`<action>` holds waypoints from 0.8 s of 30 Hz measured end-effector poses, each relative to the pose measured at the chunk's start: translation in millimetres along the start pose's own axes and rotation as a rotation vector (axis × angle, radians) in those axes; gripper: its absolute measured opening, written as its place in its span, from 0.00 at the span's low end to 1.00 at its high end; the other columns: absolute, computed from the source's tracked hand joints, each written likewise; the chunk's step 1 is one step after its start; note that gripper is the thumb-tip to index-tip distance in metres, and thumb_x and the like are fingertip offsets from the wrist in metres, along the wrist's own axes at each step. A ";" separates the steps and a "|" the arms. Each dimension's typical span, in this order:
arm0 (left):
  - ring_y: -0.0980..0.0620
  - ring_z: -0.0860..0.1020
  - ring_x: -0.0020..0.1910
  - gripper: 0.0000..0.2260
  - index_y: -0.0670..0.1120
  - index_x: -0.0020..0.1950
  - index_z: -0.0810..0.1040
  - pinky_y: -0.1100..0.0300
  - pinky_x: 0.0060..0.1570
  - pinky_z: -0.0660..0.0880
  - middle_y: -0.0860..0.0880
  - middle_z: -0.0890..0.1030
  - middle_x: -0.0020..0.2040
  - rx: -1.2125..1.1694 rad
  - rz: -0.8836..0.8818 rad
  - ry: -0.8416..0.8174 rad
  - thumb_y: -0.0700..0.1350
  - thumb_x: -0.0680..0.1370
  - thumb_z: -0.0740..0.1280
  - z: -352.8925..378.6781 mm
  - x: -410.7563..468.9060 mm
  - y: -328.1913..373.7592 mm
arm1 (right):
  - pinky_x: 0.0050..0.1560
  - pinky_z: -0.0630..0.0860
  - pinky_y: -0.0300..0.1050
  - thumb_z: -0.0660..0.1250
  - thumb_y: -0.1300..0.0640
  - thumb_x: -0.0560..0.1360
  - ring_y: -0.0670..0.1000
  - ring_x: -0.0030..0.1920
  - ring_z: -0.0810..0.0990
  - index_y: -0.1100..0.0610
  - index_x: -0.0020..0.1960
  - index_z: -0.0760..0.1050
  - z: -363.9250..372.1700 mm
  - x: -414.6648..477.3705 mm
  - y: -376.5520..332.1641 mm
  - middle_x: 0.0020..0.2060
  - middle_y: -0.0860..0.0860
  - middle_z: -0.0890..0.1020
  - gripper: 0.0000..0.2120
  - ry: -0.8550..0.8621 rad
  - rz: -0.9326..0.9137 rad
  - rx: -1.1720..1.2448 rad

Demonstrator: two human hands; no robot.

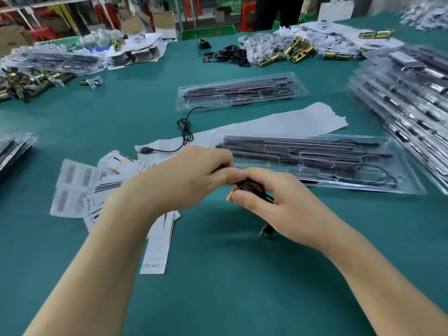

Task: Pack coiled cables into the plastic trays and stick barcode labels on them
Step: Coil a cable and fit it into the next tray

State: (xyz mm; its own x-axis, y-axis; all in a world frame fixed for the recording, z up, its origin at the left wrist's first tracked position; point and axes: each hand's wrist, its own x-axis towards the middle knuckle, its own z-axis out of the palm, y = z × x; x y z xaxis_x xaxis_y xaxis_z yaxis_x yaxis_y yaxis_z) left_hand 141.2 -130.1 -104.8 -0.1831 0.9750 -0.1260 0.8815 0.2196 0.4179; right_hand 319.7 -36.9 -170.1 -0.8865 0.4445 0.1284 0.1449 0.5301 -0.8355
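Both hands meet over the green table in front of me. My right hand (pixel 271 202) grips a bundle of coiled black cable (pixel 252 186), and a plug end (pixel 266 230) hangs below the palm. My left hand (pixel 194 175) pinches the same cable from the left. Just beyond the hands lies a clear plastic tray (pixel 412 183) holding dark bars and a coiled cable. A second tray (pixel 300 80) sits farther back, with a loose USB cable (pixel 185 134) trailing out of it. Barcode label sheets (pixel 72 187) lie to the left.
A white paper strip (pixel 303 120) lies between the two trays. Printed cards (pixel 157 248) lie under my left forearm. Filled trays are stacked at the right (pixel 412 98) and at the left edge (pixel 12 151). Brass hardware and bagged parts (pixel 286 52) crowd the far side.
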 end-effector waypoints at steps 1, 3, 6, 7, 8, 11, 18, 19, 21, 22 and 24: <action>0.62 0.71 0.31 0.15 0.53 0.40 0.73 0.67 0.32 0.67 0.53 0.73 0.32 -0.012 -0.002 0.032 0.60 0.81 0.61 1.7 1.7 -1.9 | 0.53 0.75 0.40 0.66 0.45 0.81 0.43 0.53 0.81 0.40 0.63 0.77 -0.9 -0.3 -0.2 0.50 0.38 0.83 0.11 0.037 -0.007 -0.034; 0.62 0.71 0.31 0.15 0.50 0.40 0.74 0.68 0.32 0.66 0.53 0.74 0.31 -0.008 -0.029 0.093 0.58 0.81 0.63 1.4 3.9 -9.0 | 0.53 0.73 0.34 0.69 0.46 0.79 0.41 0.55 0.81 0.42 0.69 0.74 -7.4 -0.6 1.5 0.51 0.37 0.83 0.19 0.160 -0.013 -0.026; 0.62 0.72 0.31 0.13 0.51 0.42 0.77 0.67 0.31 0.66 0.61 0.77 0.33 -0.049 -0.057 0.104 0.57 0.82 0.64 -3.3 3.5 -23.5 | 0.56 0.74 0.31 0.66 0.47 0.82 0.39 0.57 0.81 0.46 0.69 0.74 -29.8 -1.2 6.5 0.55 0.37 0.83 0.17 0.417 -0.024 0.015; 0.61 0.72 0.32 0.13 0.53 0.42 0.77 0.65 0.31 0.66 0.61 0.77 0.34 -0.063 -0.062 0.106 0.57 0.82 0.64 -3.8 3.7 -27.7 | 0.57 0.74 0.31 0.64 0.47 0.82 0.38 0.58 0.80 0.46 0.68 0.74 -37.8 -1.4 10.1 0.56 0.37 0.83 0.15 0.481 -0.009 -0.014; 0.60 0.72 0.32 0.13 0.53 0.42 0.78 0.63 0.32 0.66 0.58 0.77 0.34 -0.071 -0.068 0.108 0.57 0.82 0.64 -3.2 4.7 -31.3 | 0.59 0.74 0.32 0.62 0.48 0.83 0.38 0.60 0.79 0.47 0.67 0.75 -45.6 -1.9 14.9 0.57 0.37 0.82 0.13 0.520 0.020 -0.062; 0.57 0.74 0.33 0.12 0.54 0.42 0.79 0.58 0.35 0.70 0.54 0.78 0.35 -0.077 -0.077 0.114 0.57 0.81 0.64 2.5 9.4 -37.1 | 0.67 0.67 0.40 0.63 0.49 0.83 0.45 0.68 0.73 0.48 0.69 0.73 -74.8 3.2 34.6 0.66 0.43 0.77 0.15 0.447 0.237 -0.291; 0.55 0.78 0.35 0.09 0.52 0.44 0.82 0.65 0.32 0.72 0.57 0.81 0.34 -0.155 -0.070 0.128 0.54 0.80 0.68 9.1 14.3 -46.4 | 0.69 0.69 0.51 0.73 0.26 0.64 0.56 0.72 0.70 0.53 0.79 0.61 -136.5 59.3 40.1 0.75 0.53 0.70 0.54 -0.242 0.625 -0.855; 0.56 0.78 0.34 0.09 0.52 0.44 0.82 0.66 0.32 0.72 0.56 0.81 0.34 -0.168 -0.073 0.137 0.53 0.80 0.69 10.3 14.8 -47.2 | 0.64 0.71 0.50 0.74 0.24 0.57 0.56 0.68 0.73 0.52 0.77 0.64 -138.7 65.1 37.8 0.72 0.52 0.73 0.57 -0.282 0.633 -0.893; 0.59 0.78 0.32 0.09 0.52 0.42 0.82 0.69 0.32 0.70 0.55 0.82 0.33 -0.206 -0.086 0.154 0.53 0.80 0.69 13.1 16.2 -49.0 | 0.53 0.71 0.45 0.71 0.22 0.48 0.54 0.59 0.76 0.54 0.70 0.71 -141.5 72.0 34.3 0.64 0.51 0.77 0.58 -0.379 0.650 -0.924; 0.60 0.78 0.31 0.09 0.53 0.42 0.82 0.69 0.32 0.70 0.55 0.82 0.33 -0.228 -0.093 0.168 0.52 0.81 0.69 14.3 17.2 -50.2 | 0.49 0.71 0.45 0.70 0.22 0.46 0.53 0.55 0.77 0.55 0.66 0.73 -143.3 73.5 32.6 0.61 0.49 0.79 0.57 -0.421 0.655 -0.931; 0.60 0.78 0.30 0.10 0.52 0.40 0.82 0.68 0.32 0.72 0.55 0.83 0.32 -0.290 -0.116 0.205 0.52 0.81 0.69 17.0 18.9 -53.3 | 0.43 0.71 0.45 0.67 0.19 0.44 0.50 0.48 0.78 0.56 0.57 0.76 -148.0 74.5 30.7 0.52 0.49 0.81 0.54 -0.454 0.655 -0.927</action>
State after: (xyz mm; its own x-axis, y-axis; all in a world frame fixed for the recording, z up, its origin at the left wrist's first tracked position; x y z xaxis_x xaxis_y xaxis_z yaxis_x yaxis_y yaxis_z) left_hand 98.2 -124.0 -144.8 -0.3837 0.9233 -0.0170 0.6950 0.3009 0.6530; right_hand 323.2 119.3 -107.1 -0.5743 0.6267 -0.5267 0.7155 0.6969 0.0491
